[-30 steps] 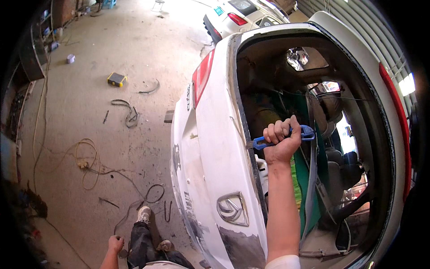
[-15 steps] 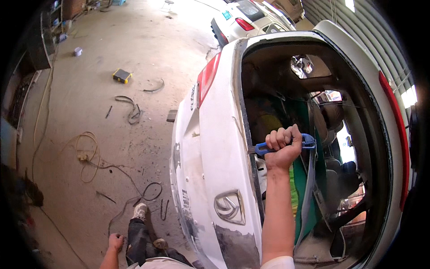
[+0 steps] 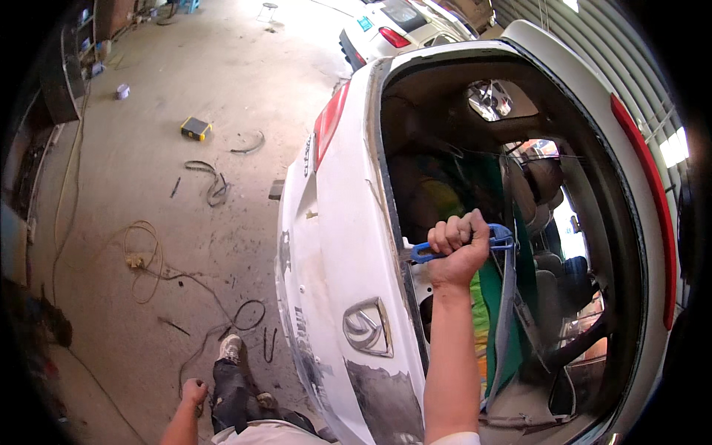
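Note:
My right hand point(image 3: 460, 248) is closed around a blue-handled tool point(image 3: 424, 252), its end against the lower edge of the rear window opening of a white car point(image 3: 334, 245). The glass is out, and seats and green fabric point(image 3: 495, 297) show inside. My left hand point(image 3: 194, 391) hangs low beside my leg, fingers curled, holding nothing that I can see.
Cables and a rubber strip point(image 3: 215, 185) lie on the concrete floor to the left, with a yellow and black box point(image 3: 196, 128) farther back. Another white car point(image 3: 400, 22) stands behind. My shoe point(image 3: 231, 347) is on the floor by the car's tail.
The view has shifted slightly; my right hand with the blue tool has slid a little lower along the window edge. The left hand stays low by my leg.

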Available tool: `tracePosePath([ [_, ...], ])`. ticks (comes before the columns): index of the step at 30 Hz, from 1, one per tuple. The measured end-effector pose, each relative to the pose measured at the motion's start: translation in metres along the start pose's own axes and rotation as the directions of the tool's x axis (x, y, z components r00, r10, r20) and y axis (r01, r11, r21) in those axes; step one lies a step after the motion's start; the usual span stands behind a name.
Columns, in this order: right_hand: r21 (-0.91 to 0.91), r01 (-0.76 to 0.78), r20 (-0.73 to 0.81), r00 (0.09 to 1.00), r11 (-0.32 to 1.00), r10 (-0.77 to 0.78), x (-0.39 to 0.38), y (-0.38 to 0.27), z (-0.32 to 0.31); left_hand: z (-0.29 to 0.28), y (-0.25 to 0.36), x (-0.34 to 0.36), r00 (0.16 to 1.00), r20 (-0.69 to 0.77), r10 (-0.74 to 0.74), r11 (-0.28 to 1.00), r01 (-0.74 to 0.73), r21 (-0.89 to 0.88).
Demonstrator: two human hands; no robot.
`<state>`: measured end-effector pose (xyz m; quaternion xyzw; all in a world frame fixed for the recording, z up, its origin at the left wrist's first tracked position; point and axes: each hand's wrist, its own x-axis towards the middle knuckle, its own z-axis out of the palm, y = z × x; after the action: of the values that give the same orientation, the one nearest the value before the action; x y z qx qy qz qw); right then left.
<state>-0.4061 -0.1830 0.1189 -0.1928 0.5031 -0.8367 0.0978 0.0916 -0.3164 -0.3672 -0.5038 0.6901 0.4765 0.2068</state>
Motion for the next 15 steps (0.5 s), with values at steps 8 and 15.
tracePosePath([
  [8, 0.029, 0.000, 0.030, 1.000, 1.000, -0.001, -0.009, -0.004, -0.003, -0.011, 0.039, -0.027, 1.000, 0.000, 0.015, 0.992, -0.015, -0.123],
  [15, -0.042, 0.008, 0.064, 0.998, 0.999, -0.006, -0.019, -0.009, 0.008, 0.013, -0.041, 0.001, 0.999, 0.014, 0.037, 0.999, -0.038, 0.023],
])
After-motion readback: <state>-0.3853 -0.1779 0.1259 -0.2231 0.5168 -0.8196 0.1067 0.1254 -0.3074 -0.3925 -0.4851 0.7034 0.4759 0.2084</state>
